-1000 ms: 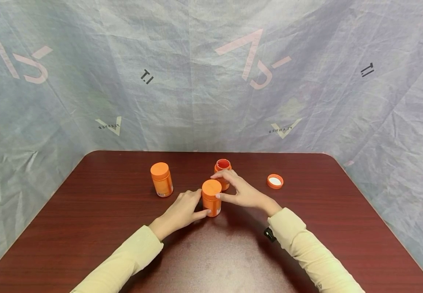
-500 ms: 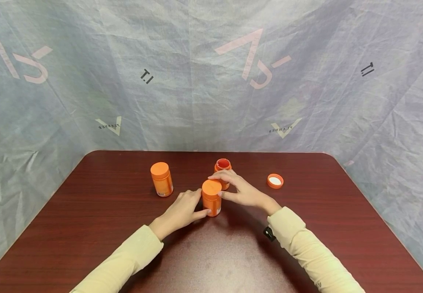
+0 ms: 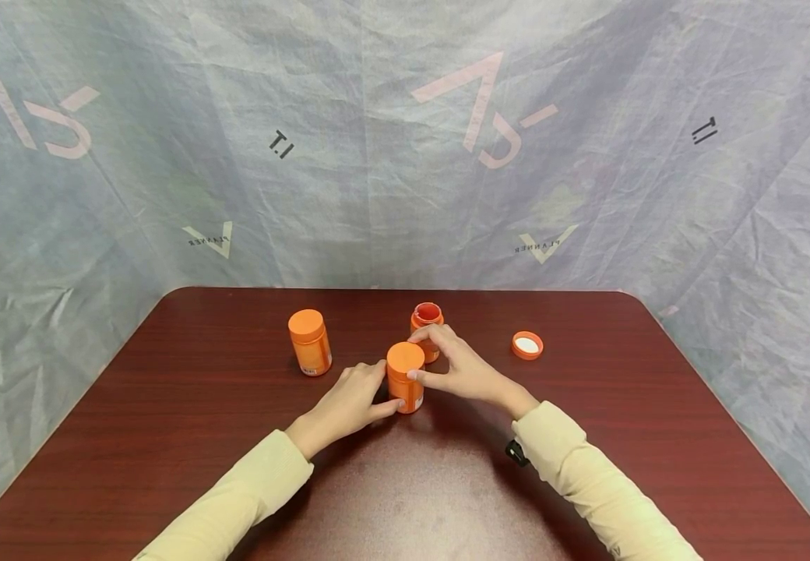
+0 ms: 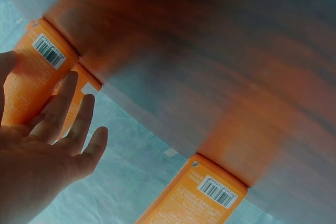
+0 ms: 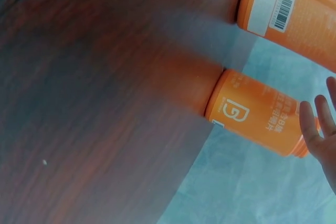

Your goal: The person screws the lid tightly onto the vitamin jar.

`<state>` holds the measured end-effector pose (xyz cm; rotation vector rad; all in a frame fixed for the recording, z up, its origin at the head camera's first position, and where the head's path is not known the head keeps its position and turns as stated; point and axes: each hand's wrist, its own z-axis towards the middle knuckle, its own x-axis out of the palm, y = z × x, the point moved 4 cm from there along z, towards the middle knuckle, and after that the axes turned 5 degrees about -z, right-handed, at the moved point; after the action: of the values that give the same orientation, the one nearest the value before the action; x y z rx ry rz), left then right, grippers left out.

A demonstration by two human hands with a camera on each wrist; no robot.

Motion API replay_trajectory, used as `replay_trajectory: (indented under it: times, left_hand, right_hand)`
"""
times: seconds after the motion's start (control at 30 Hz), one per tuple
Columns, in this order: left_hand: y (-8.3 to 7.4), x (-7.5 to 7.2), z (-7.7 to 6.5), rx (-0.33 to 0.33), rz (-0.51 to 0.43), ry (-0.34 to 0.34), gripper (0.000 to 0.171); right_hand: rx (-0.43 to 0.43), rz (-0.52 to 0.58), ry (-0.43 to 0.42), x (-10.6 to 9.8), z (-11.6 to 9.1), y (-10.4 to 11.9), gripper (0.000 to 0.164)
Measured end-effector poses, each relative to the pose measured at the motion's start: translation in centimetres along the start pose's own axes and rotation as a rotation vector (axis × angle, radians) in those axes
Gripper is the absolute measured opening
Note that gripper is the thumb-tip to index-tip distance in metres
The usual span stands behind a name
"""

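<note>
In the head view, an orange pill bottle (image 3: 403, 392) stands upright on the table, its orange lid (image 3: 405, 358) on top. My left hand (image 3: 345, 405) grips the lower body from the left, thumb on the near side. The left wrist view shows that hand (image 4: 50, 135) with its thumb and index finger around the bottle and other fingers spread. My right hand (image 3: 466, 370) holds the lid between thumb and curved index finger. Just behind stands an uncapped orange bottle (image 3: 427, 318), partly hidden by the right hand; its body (image 5: 254, 111) shows in the right wrist view.
A third orange bottle (image 3: 310, 349), capped, stands to the left. An orange cap (image 3: 527, 346) lies with its white inside up at the right. A printed grey cloth (image 3: 377, 156) hangs behind the dark red-brown table (image 3: 188, 405).
My right thumb and index finger have shifted slightly around the lid, first one way and then back. The left hand and all the bottles stay in place.
</note>
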<state>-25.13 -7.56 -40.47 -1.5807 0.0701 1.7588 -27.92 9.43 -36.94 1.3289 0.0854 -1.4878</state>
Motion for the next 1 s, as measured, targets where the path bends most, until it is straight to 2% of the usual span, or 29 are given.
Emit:
replay_trajectory:
  times: [0.43,0.7,1.0]
  left_hand:
    - [0.04,-0.04,0.07,0.000,0.005,0.002,0.050]
    - [0.04,0.02,0.03,0.008,0.009,-0.002,0.052]
    - [0.09,0.07,0.05,-0.007,0.020,0.009,0.052]
  right_hand:
    - [0.047,0.022,-0.019,0.06,-0.06,0.35,0.044]
    - [0.007,0.062,0.034,0.26,0.06,-0.43,0.050]
    - [-0.066,0.004,0.078,-0.13,0.33,-0.39,0.053]
